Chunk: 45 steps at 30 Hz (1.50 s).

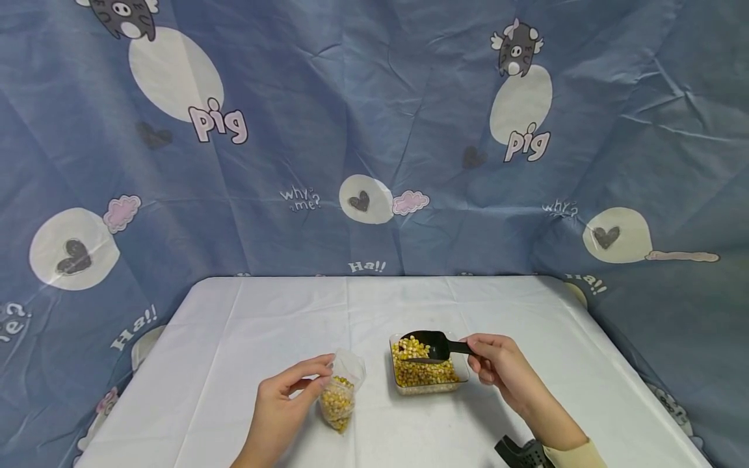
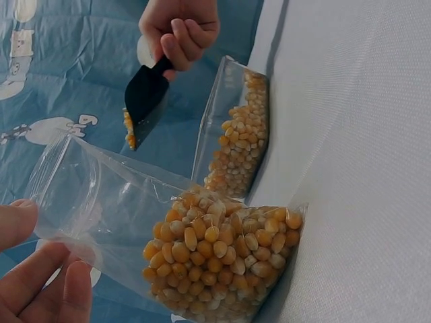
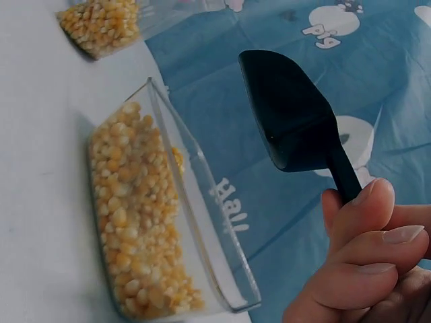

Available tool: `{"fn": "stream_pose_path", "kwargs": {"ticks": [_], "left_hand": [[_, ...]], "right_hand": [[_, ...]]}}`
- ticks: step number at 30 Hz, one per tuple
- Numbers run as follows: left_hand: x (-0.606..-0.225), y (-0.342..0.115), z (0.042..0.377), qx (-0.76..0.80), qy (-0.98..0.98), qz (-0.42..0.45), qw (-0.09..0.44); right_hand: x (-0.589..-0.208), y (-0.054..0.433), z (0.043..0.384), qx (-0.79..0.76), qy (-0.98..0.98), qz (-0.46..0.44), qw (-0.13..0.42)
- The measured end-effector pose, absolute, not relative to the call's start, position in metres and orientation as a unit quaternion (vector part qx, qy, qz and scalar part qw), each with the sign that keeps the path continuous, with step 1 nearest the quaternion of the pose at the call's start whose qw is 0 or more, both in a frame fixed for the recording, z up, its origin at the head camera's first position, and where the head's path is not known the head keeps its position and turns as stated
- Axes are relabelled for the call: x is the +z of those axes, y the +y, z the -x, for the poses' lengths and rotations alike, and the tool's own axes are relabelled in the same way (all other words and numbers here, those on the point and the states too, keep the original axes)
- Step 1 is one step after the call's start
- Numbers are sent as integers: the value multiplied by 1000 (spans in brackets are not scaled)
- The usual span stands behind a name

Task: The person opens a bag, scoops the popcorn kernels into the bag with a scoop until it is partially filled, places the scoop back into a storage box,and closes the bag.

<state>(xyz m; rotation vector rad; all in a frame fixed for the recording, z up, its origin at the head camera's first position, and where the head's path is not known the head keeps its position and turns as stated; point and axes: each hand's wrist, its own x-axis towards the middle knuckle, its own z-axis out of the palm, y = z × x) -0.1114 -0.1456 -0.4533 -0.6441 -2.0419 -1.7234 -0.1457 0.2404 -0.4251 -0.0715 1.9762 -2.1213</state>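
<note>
A clear plastic zip bag [image 1: 354, 370] of yellow corn kernels [image 1: 337, 403] stands on a white cloth-covered table [image 1: 263, 325], right of a person's left hand [image 1: 283, 400]; farther right sits a clear rectangular container [image 1: 430, 390], more kernels inside; above it, a black plastic scoop [image 1: 440, 344] bearing kernels, the right hand [image 1: 503, 365] at its right end; behind hangs a blue cloth backdrop [image 1: 409, 153].

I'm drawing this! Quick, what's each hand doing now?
Left hand: holding the clear bag of corn near its top.
Right hand: holding the black scoop.
</note>
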Motion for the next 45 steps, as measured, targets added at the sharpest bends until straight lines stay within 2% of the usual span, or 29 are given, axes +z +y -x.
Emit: {"fn": "stream_pose_path", "kwargs": {"ticks": [25,45], "left_hand": [[-451,-146,109,-610,-742,213,178],[-450,-146,109,-612,-736,224,185]], "right_hand": [[-402,195,140,-735,662,78,124],[-384,147,142,-664,727,138,107]]}}
